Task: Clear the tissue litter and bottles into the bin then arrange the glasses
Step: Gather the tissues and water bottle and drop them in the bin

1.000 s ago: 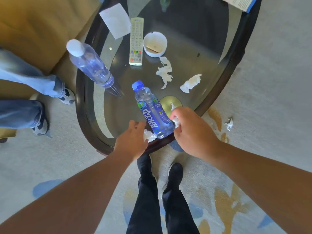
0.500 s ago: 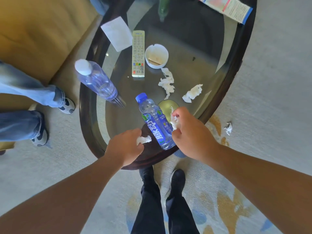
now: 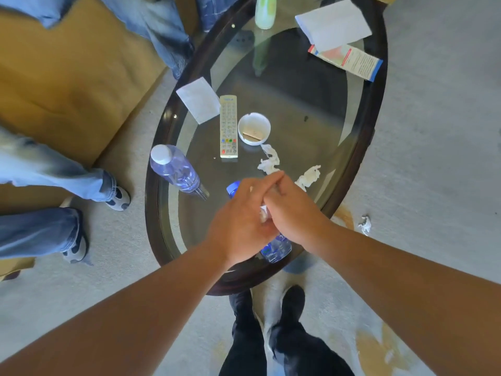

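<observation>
Head view: a tissue wad [image 3: 263,213] is caught where both hands meet, over the near end of the table [image 3: 151,226]. The right hand [image 3: 294,210] looks curled round it. Whether the left hand [image 3: 238,221] is gripping too or is just pressed against it can't be told, tbh. A blue-cap bottle [image 3: 275,251] is mostly hidden right under them, and a white-cap bottle [image 3: 173,168] is parked off to the left. Two more scraps [image 3: 269,160] are left just beyond the fingers, plus a floor scrap [image 3: 364,223]. Probably best if the wad gets balled tight into one hand, so the other is freed for a bottle and nothing gets dropped.
</observation>
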